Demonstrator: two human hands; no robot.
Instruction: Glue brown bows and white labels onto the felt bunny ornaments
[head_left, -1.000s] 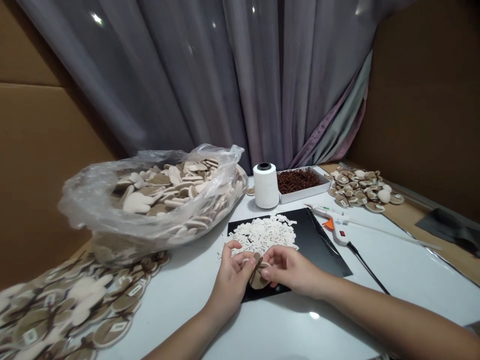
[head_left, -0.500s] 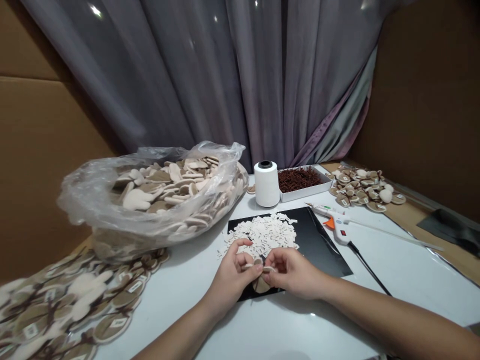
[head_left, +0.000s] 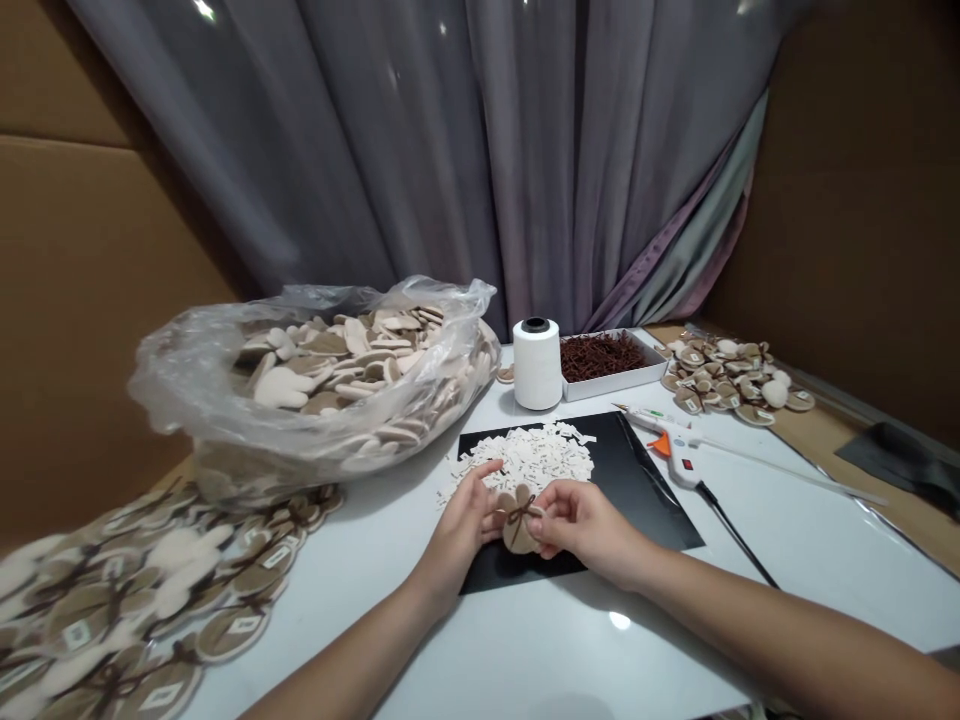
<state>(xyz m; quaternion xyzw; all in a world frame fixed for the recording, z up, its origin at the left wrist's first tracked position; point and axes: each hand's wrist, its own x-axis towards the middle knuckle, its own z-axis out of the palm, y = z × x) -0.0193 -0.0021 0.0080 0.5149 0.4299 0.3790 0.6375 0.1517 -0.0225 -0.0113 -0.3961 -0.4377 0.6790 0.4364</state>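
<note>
Between my hands is a tan felt cut-out with rounded lobes and a small dark brown bow tied at its middle. My left hand grips its left side, and my right hand pinches its right side with the fingertips. Both hands are above a black mat. A heap of small white paper labels lies on the mat just beyond my fingers. The lower part of the cut-out stands out against the mat.
A clear plastic bag of pale felt shapes sits to the left. Beyond the mat stand a white thread spool and a white box of brown cords. A glue gun lies to the right, and finished felt pieces are heaped at both sides.
My fingers have moved back from the middle of the cut-out, and the dark bow now shows in full. The view has shifted slightly.
</note>
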